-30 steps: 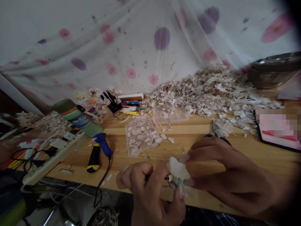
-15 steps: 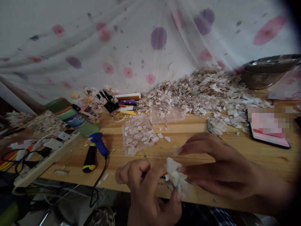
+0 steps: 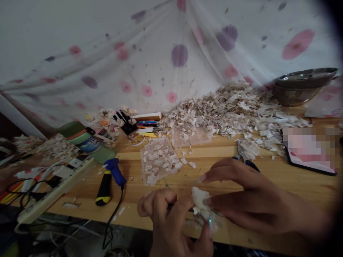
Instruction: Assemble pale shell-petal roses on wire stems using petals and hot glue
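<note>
While the left hand (image 3: 167, 223) pinches it, the white clump (image 3: 202, 205) tilts lengthwise up-left.

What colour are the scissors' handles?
The handles are dark blue, as the head view shows.

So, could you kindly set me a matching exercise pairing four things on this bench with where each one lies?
Things:
1. scissors
2. metal bowl
3. power strip
4. white flaky clump

Places:
A. far right, behind the pile of flakes
B. between the left hand and right hand
C. left part of the bench, among cables
D. just beyond the right hand, blades at the pile's edge

Pairs: 1-D, 2-A, 3-C, 4-B
</note>
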